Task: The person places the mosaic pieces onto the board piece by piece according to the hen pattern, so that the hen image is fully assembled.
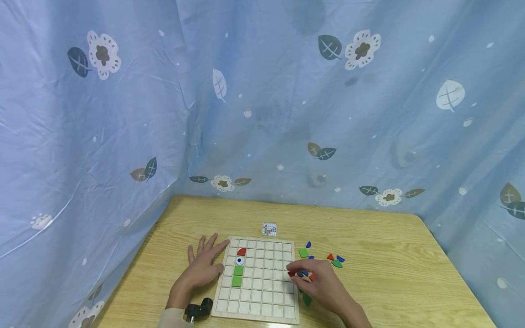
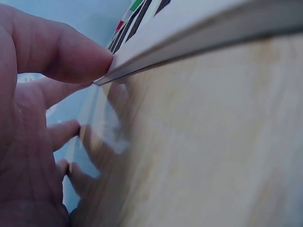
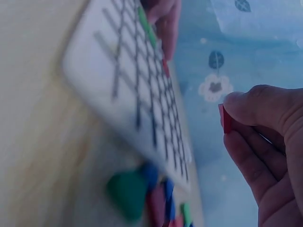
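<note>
A wooden grid board (image 1: 262,300) lies on the table. In its second column sit a red curved piece (image 1: 242,251), a white eye piece (image 1: 239,261) and two green squares (image 1: 237,276). My left hand (image 1: 198,269) rests at the board's left edge, its straight fingers spread and thumb and index fingertips touching the frame. Over the right edge of the board my right hand (image 1: 321,282) pinches a small red piece (image 3: 225,118) between thumb and fingers. Beneath and around that hand lie loose coloured pieces (image 3: 128,194), partly hidden by it in the head view.
Behind the board lies a small pattern card (image 1: 269,229). Right of the board are a green square (image 1: 303,253), a red triangle (image 1: 330,257), a green leaf-shaped piece (image 1: 337,263) and blue pieces (image 1: 308,244). A blue curtain (image 1: 262,114) hangs around the wooden table (image 1: 389,273).
</note>
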The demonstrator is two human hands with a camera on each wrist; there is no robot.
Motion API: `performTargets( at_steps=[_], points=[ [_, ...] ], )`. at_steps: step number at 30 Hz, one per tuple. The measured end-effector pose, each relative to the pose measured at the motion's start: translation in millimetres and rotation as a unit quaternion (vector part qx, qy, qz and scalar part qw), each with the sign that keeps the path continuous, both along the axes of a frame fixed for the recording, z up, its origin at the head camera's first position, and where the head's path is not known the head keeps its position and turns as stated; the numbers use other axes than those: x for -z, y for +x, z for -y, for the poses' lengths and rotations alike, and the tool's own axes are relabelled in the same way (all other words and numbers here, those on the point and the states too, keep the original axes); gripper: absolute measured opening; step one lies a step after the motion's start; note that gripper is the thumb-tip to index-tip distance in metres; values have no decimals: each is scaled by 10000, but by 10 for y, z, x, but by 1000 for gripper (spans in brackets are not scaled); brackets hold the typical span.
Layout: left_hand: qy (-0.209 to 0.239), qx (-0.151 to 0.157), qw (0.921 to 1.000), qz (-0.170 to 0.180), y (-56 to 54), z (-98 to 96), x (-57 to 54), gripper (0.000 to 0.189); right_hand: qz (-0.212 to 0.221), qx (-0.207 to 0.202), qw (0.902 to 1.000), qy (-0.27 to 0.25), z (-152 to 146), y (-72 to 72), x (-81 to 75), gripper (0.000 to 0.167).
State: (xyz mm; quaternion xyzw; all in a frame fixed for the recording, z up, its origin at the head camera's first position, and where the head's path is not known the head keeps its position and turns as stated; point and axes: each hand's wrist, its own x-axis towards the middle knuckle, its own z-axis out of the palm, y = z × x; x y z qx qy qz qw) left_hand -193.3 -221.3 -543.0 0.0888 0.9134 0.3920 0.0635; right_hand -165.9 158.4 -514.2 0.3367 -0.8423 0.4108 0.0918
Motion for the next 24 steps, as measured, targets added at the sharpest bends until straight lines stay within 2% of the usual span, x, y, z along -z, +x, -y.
performTargets(
  at_steps=[5,9,17,24],
  points=[
    [-30,6,10000,-40,1,5,14,78,-23,-310,9995,54,300,-193,-96,29],
    [-4,24,10000,-48,4,13,9,78,167,-523,9984,101,541,-328,-126,26],
    [-62,52,9999,-86,7,10,-4,78,705,-1104,9914,27,971,-543,-53,28],
    [-71,34,9999,-76,10,15,14,79,603,-1376,9874,492,1292,-690,13,26]
  ],
)
